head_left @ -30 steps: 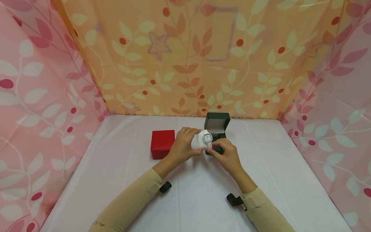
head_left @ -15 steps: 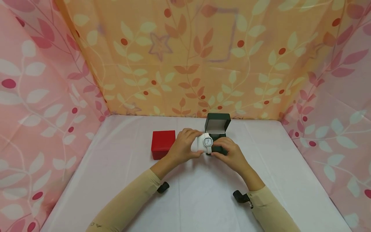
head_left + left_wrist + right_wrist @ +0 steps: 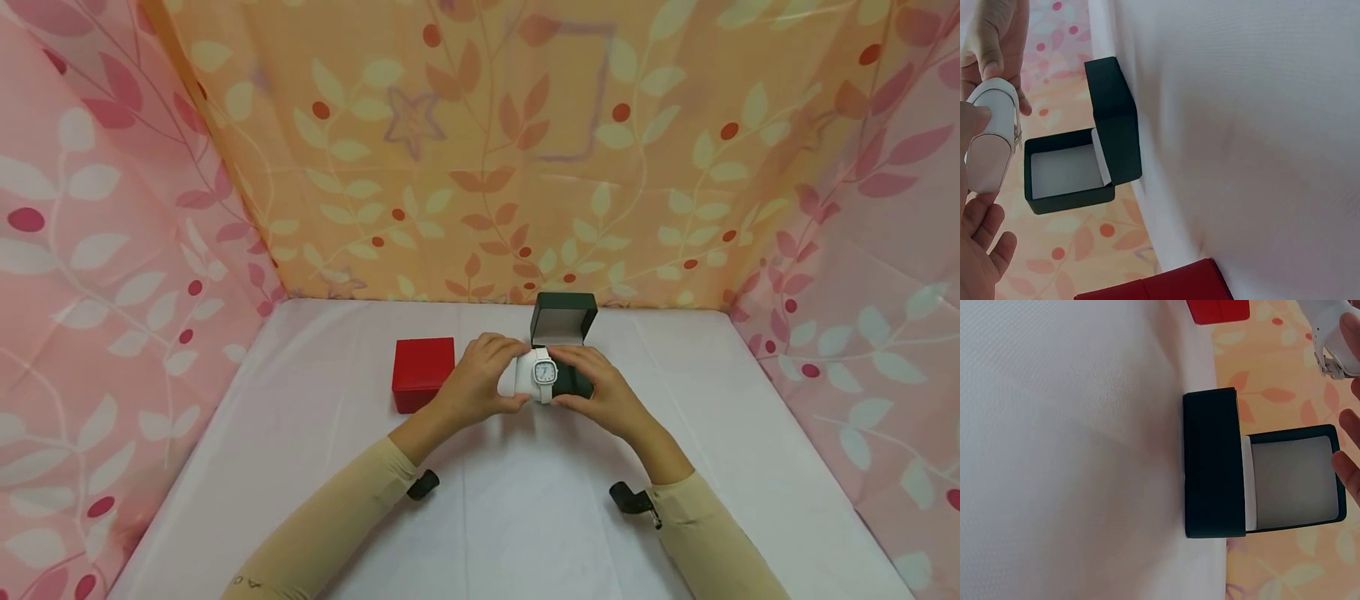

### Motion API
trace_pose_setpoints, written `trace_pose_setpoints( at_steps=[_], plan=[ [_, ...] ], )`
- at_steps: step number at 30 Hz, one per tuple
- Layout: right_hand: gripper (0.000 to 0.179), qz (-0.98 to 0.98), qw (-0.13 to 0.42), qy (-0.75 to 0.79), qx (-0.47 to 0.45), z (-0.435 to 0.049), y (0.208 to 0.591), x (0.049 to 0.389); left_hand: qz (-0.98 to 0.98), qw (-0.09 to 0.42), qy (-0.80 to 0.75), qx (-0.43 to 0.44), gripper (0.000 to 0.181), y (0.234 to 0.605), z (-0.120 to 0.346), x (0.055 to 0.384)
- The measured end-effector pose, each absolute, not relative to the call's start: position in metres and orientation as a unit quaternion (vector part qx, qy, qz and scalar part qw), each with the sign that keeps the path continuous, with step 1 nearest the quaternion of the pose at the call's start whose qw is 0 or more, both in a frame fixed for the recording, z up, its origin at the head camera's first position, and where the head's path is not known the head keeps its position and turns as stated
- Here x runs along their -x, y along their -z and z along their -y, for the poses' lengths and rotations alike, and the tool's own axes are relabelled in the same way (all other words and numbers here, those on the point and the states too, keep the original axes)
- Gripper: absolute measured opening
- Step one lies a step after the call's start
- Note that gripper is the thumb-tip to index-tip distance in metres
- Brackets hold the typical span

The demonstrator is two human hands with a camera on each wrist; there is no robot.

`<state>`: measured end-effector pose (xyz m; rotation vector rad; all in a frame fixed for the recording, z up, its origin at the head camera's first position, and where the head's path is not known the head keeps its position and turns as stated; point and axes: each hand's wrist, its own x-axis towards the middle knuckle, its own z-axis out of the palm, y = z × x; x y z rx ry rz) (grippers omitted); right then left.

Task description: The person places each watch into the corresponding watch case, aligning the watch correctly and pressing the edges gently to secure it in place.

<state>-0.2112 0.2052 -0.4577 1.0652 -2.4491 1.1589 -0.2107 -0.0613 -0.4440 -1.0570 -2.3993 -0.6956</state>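
Note:
A wristwatch [image 3: 545, 372] with a white strap and a squarish dial is wrapped round a white cushion [image 3: 525, 377], dial facing the head camera. My left hand [image 3: 480, 379] grips the cushion's left end between thumb and fingers. From the other side, my right hand [image 3: 609, 398] holds the watch end, thumb below and fingers above. In the left wrist view the right thumb [image 3: 991, 65] lies against the strap's end. The strap's metal buckle [image 3: 1333, 367] shows in the right wrist view. Behind the hands stands an open dark green box [image 3: 564, 315], its lower part partly hidden by the right hand.
A closed red box [image 3: 422, 364] stands left of the green one, beside the left forearm. White cloth [image 3: 517, 517] covers the table, and patterned curtains [image 3: 480, 150] enclose it at the back and sides. Black wrist cameras [image 3: 630, 500] stick out from the sleeves.
The watch on its cushion has shifted slightly right and down. My right hand has moved right, its thumb and fingers spreading from the strap's lower part to span the watch end. Both boxes stay put.

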Motion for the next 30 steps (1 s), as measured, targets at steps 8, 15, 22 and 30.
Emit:
trace_pose_setpoints(
  at_steps=[8, 15, 22, 30],
  plan=[
    [0.081, 0.83, 0.118, -0.399, -0.371, -0.2014, 0.4538, 0.2097, 0.862, 0.224, 0.25, 0.381, 0.069, 0.4435, 0.0614, 0.21],
    [0.083, 0.838, 0.122, -0.396, -0.355, -0.1964, 0.4529, 0.2061, 0.861, 0.226, 0.259, 0.375, 0.069, 0.444, 0.0594, 0.2081],
    [0.085, 0.844, 0.119, -0.386, -0.353, -0.1962, 0.4534, 0.2048, 0.863, 0.22, 0.263, 0.37, 0.07, 0.443, 0.0589, 0.2055],
    [0.094, 0.841, 0.121, -0.373, -0.374, -0.195, 0.4534, 0.2033, 0.859, 0.226, 0.266, 0.374, 0.07, 0.4427, 0.0586, 0.2034]
  ],
)
